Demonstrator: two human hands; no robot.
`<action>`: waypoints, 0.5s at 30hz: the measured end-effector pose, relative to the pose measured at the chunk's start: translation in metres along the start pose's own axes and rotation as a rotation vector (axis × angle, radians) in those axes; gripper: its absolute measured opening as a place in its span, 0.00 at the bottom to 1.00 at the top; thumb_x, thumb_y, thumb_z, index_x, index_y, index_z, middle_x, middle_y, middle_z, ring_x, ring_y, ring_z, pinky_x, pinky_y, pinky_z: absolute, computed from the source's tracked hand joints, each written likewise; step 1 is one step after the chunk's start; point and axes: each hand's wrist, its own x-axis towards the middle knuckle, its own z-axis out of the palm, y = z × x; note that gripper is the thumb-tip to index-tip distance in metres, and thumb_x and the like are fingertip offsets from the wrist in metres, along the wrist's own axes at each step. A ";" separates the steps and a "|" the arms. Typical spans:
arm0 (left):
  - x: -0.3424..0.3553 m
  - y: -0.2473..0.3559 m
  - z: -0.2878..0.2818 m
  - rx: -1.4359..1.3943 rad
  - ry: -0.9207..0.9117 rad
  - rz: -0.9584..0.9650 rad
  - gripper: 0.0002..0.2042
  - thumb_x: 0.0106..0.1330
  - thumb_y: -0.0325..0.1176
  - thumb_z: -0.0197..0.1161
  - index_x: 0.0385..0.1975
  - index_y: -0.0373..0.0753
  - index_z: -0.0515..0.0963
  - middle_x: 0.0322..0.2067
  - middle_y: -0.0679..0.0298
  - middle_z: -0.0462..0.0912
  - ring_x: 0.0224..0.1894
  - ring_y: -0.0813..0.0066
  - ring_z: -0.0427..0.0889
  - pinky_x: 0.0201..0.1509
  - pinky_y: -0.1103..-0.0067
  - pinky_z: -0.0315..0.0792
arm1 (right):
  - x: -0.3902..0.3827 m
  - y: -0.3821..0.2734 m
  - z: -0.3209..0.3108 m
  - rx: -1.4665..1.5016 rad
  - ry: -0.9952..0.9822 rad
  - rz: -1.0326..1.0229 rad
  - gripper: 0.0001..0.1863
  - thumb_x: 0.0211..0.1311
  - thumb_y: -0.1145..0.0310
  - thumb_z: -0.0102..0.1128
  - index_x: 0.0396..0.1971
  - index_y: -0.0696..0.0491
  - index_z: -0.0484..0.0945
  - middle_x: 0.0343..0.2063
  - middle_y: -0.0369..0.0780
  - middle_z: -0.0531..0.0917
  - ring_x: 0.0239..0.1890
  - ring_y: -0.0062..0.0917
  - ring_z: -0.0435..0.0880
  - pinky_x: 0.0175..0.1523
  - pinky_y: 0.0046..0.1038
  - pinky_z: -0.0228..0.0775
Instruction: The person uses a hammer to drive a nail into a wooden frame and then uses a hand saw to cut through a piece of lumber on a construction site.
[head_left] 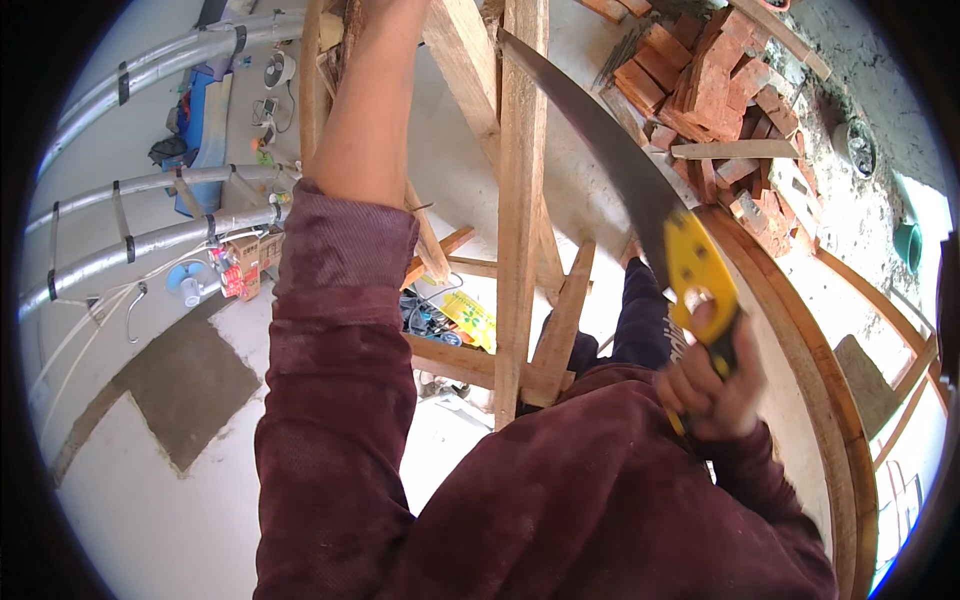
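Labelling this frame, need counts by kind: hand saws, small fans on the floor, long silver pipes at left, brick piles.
Hand saw, held in the right hand: 1
Small fans: 2
Silver pipes: 3
Brick pile: 1
Total: 7

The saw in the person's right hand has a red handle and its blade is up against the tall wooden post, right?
Not quite. The head view shows the saw has a yellow and black handle, not a red one. The rest holds: the right hand grips it, and the blade reaches up to the tall wooden post.
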 end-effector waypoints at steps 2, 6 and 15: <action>0.004 -0.003 0.004 0.105 0.069 -0.009 0.26 0.56 0.46 0.60 0.44 0.27 0.79 0.37 0.50 0.83 0.44 0.59 0.80 0.49 0.72 0.70 | 0.104 0.002 0.012 -0.527 0.057 -0.161 0.19 0.74 0.52 0.35 0.48 0.51 0.67 0.11 0.28 0.61 0.11 0.17 0.61 0.22 0.21 0.60; 0.032 -0.024 0.042 -0.063 0.094 0.210 0.26 0.55 0.46 0.60 0.45 0.27 0.79 0.37 0.51 0.83 0.44 0.61 0.80 0.49 0.72 0.70 | 0.240 -0.038 0.054 -0.260 -0.019 0.021 0.16 0.73 0.51 0.39 0.33 0.48 0.68 0.11 0.27 0.58 0.10 0.17 0.55 0.19 0.23 0.52; 0.000 0.000 -0.009 0.027 0.002 -0.075 0.23 0.55 0.47 0.61 0.38 0.29 0.79 0.26 0.60 0.80 0.27 0.68 0.78 0.33 0.73 0.71 | 0.031 -0.013 0.039 -0.193 0.194 0.058 0.29 0.73 0.41 0.26 0.58 0.46 0.64 0.06 0.25 0.52 0.05 0.14 0.50 0.17 0.22 0.54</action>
